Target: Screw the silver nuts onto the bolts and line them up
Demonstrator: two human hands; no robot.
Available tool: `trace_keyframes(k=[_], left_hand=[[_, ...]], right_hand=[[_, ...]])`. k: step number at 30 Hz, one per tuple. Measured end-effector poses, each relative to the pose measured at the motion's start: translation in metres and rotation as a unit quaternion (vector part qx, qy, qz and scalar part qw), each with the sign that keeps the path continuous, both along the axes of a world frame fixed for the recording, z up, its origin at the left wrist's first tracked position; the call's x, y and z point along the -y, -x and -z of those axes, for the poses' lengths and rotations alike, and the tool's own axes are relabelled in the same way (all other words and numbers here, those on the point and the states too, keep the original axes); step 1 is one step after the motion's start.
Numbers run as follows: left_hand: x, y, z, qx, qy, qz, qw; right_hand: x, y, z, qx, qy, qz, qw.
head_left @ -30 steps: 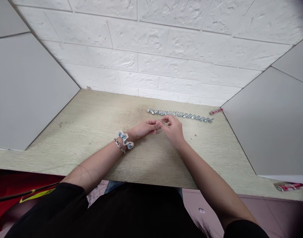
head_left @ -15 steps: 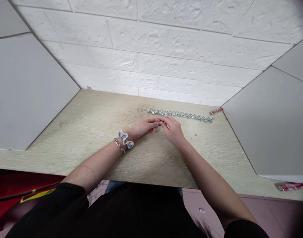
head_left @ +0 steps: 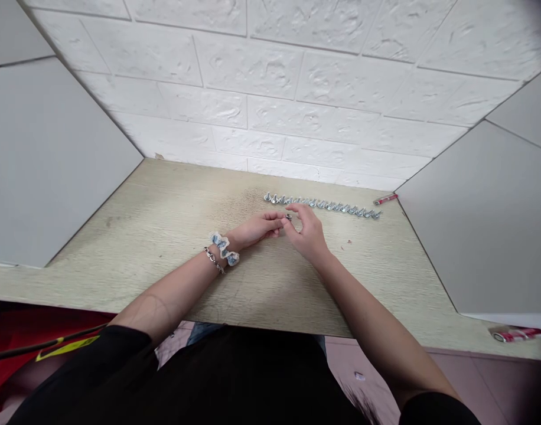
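Note:
My left hand [head_left: 258, 227], with a scrunchie and a chain bracelet on its wrist, is closed in a pinch on a small metal bolt [head_left: 289, 217]. One end of the bolt shows beyond the fingertips; the rest is hidden. Close on its right is my right hand [head_left: 309, 232], thumb and index finger apart around the bolt's end. Its thumb tip lies by the bolt, and I cannot tell whether it touches. Just behind both hands runs a row of several silvery bolts [head_left: 330, 205] with wide flanges or washers, some partly covered by my right fingers.
The pale wooden tabletop [head_left: 173, 200] meets a white brick-patterned wall [head_left: 270, 106]. Grey panels [head_left: 53, 159] close it in at both sides. One red battery [head_left: 385, 199] lies at the back right corner, another red battery [head_left: 518, 334] at the front right edge. Tiny reddish scraps [head_left: 349, 241] lie right of my hands.
My right index finger has lifted away from the thumb, opening the pinch, and the bolt's end now shows. My left hand stays in nearly the same place.

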State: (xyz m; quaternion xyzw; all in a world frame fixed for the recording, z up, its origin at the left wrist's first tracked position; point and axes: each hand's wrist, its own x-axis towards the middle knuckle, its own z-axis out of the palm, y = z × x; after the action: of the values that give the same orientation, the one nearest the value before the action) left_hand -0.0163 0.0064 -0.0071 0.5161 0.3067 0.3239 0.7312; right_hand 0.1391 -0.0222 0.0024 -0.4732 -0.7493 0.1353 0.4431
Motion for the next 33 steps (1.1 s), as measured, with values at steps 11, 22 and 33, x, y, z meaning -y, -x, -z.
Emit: trace_keyframes(k=[11, 22, 33], left_hand=[[0.001, 0.000, -0.001, -0.141, -0.148, 0.026, 0.979], [0.001, -0.001, 0.000, -0.147, -0.150, 0.032, 0.977], [0.001, 0.001, -0.011, -0.154, -0.136, -0.004, 0.979]], right_hand=[[0.003, -0.002, -0.011, 0.113, 0.180, 0.068, 0.975], [0.001, -0.001, -0.006, 0.148, 0.125, 0.080, 0.978], [0.000, 0.000, 0.000, 0.118, 0.095, 0.041, 0.988]])
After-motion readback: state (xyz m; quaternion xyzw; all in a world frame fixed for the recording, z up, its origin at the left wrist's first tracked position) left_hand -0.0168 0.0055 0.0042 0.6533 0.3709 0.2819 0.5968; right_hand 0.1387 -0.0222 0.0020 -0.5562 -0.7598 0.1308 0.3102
